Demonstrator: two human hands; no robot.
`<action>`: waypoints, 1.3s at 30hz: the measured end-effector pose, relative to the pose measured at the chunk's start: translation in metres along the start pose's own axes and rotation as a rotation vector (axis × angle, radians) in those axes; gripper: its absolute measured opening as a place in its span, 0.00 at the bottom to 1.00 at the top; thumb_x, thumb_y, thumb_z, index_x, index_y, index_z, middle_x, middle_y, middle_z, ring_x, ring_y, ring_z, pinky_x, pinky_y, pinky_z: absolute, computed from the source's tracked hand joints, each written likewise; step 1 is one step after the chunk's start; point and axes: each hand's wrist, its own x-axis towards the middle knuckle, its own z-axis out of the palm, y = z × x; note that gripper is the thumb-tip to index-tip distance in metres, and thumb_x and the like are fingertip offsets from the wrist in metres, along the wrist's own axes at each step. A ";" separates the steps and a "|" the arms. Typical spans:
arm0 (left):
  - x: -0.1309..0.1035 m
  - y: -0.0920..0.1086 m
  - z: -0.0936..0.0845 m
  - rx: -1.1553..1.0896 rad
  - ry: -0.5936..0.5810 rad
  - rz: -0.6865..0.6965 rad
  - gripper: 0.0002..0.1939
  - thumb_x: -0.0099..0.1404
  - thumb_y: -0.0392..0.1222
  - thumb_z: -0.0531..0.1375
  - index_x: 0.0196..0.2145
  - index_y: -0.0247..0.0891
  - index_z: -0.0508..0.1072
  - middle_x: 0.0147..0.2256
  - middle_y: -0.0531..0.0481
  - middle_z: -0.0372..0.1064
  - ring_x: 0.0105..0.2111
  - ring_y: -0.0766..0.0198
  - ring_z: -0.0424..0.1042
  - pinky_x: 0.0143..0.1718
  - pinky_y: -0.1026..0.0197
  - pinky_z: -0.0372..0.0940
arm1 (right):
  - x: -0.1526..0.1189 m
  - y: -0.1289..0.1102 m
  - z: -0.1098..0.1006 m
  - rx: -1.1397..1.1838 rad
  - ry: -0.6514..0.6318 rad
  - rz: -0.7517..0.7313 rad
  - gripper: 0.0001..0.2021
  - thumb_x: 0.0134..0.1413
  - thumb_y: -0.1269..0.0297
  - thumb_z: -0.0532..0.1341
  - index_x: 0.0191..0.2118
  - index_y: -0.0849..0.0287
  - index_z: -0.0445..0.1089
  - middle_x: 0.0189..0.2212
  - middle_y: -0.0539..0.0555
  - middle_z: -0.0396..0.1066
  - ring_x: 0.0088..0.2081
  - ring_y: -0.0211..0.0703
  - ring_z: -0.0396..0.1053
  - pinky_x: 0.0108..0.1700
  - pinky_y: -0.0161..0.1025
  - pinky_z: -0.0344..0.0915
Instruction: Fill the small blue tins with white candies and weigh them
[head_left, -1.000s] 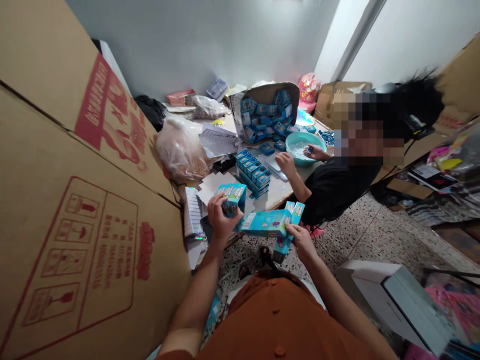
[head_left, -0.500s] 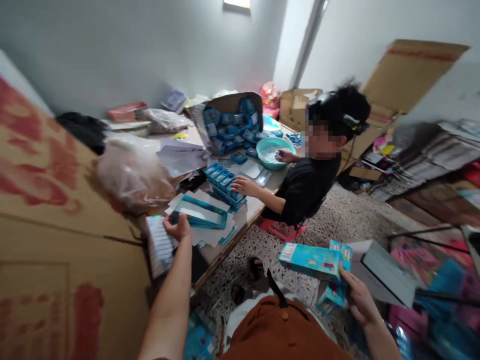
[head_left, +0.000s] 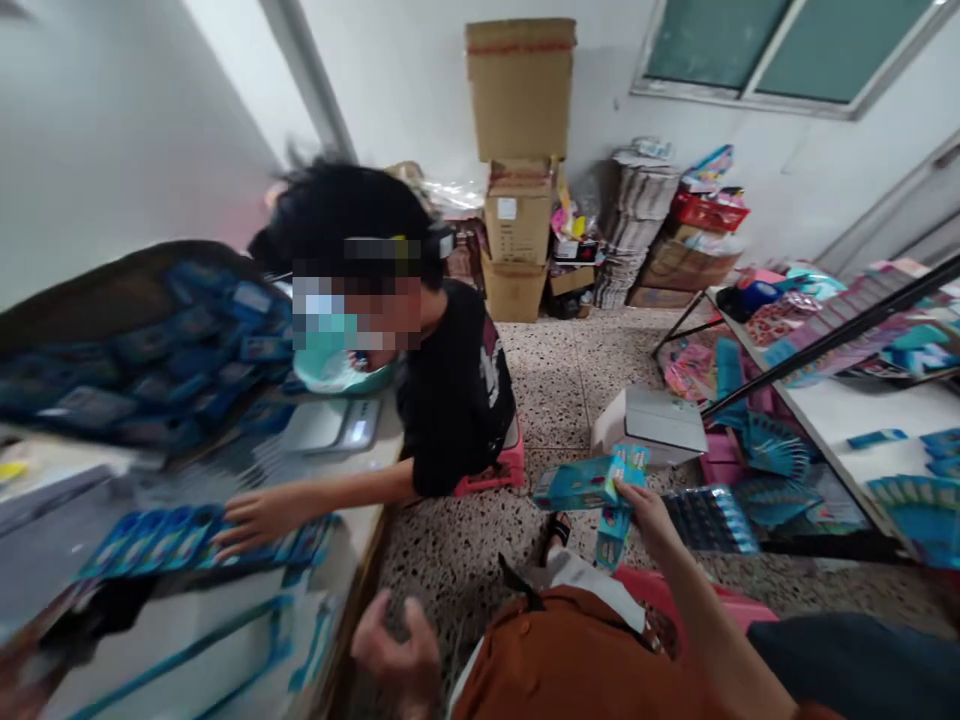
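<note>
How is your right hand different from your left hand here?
The right hand is stretched out and grips teal boxes; the left hand holds nothing, fingers loosely curled. The right hand is raised over the speckled floor; the left hand sits low beside the table edge. Both are bare.

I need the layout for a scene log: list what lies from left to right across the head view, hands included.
Blurred stack of blue packs → co-worker's hand on a row of blue packs → left hand, empty → teal boxes in the right hand → white box on the floor → white table.
</note>
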 end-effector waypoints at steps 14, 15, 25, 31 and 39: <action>0.026 0.192 0.270 -0.184 -0.990 0.208 0.15 0.60 0.47 0.53 0.38 0.37 0.73 0.40 0.43 0.72 0.44 0.56 0.70 0.49 0.51 0.63 | 0.133 -0.104 -0.146 0.167 0.344 -0.108 0.21 0.33 0.51 0.69 0.33 0.63 0.75 0.27 0.51 0.74 0.26 0.38 0.68 0.28 0.33 0.63; 0.025 0.200 0.281 -0.190 -1.020 0.218 0.14 0.60 0.47 0.53 0.38 0.37 0.73 0.39 0.43 0.72 0.43 0.56 0.70 0.48 0.51 0.64 | 0.133 -0.102 -0.153 0.173 0.380 -0.102 0.21 0.33 0.51 0.69 0.33 0.63 0.75 0.28 0.52 0.74 0.27 0.39 0.68 0.29 0.33 0.63; 0.050 0.300 0.416 -0.308 -1.174 0.479 0.13 0.61 0.46 0.54 0.38 0.37 0.73 0.39 0.43 0.72 0.43 0.57 0.71 0.48 0.51 0.66 | 0.186 -0.125 -0.172 0.273 0.520 -0.088 0.22 0.34 0.50 0.68 0.33 0.63 0.75 0.31 0.53 0.75 0.34 0.43 0.70 0.39 0.36 0.65; 0.109 0.368 0.527 -0.336 -1.182 0.822 0.18 0.59 0.46 0.57 0.47 0.39 0.70 0.46 0.42 0.69 0.48 0.55 0.68 0.50 0.50 0.65 | 0.301 -0.194 -0.130 0.334 0.429 -0.206 0.21 0.40 0.47 0.65 0.31 0.63 0.73 0.27 0.52 0.73 0.30 0.41 0.68 0.35 0.36 0.63; 0.263 0.440 0.678 -0.315 -0.947 1.173 0.32 0.54 0.48 0.62 0.55 0.42 0.62 0.53 0.42 0.65 0.55 0.49 0.62 0.53 0.47 0.64 | 0.467 -0.320 -0.052 0.323 0.317 -0.276 0.22 0.38 0.44 0.65 0.20 0.61 0.66 0.17 0.46 0.61 0.21 0.33 0.58 0.24 0.32 0.55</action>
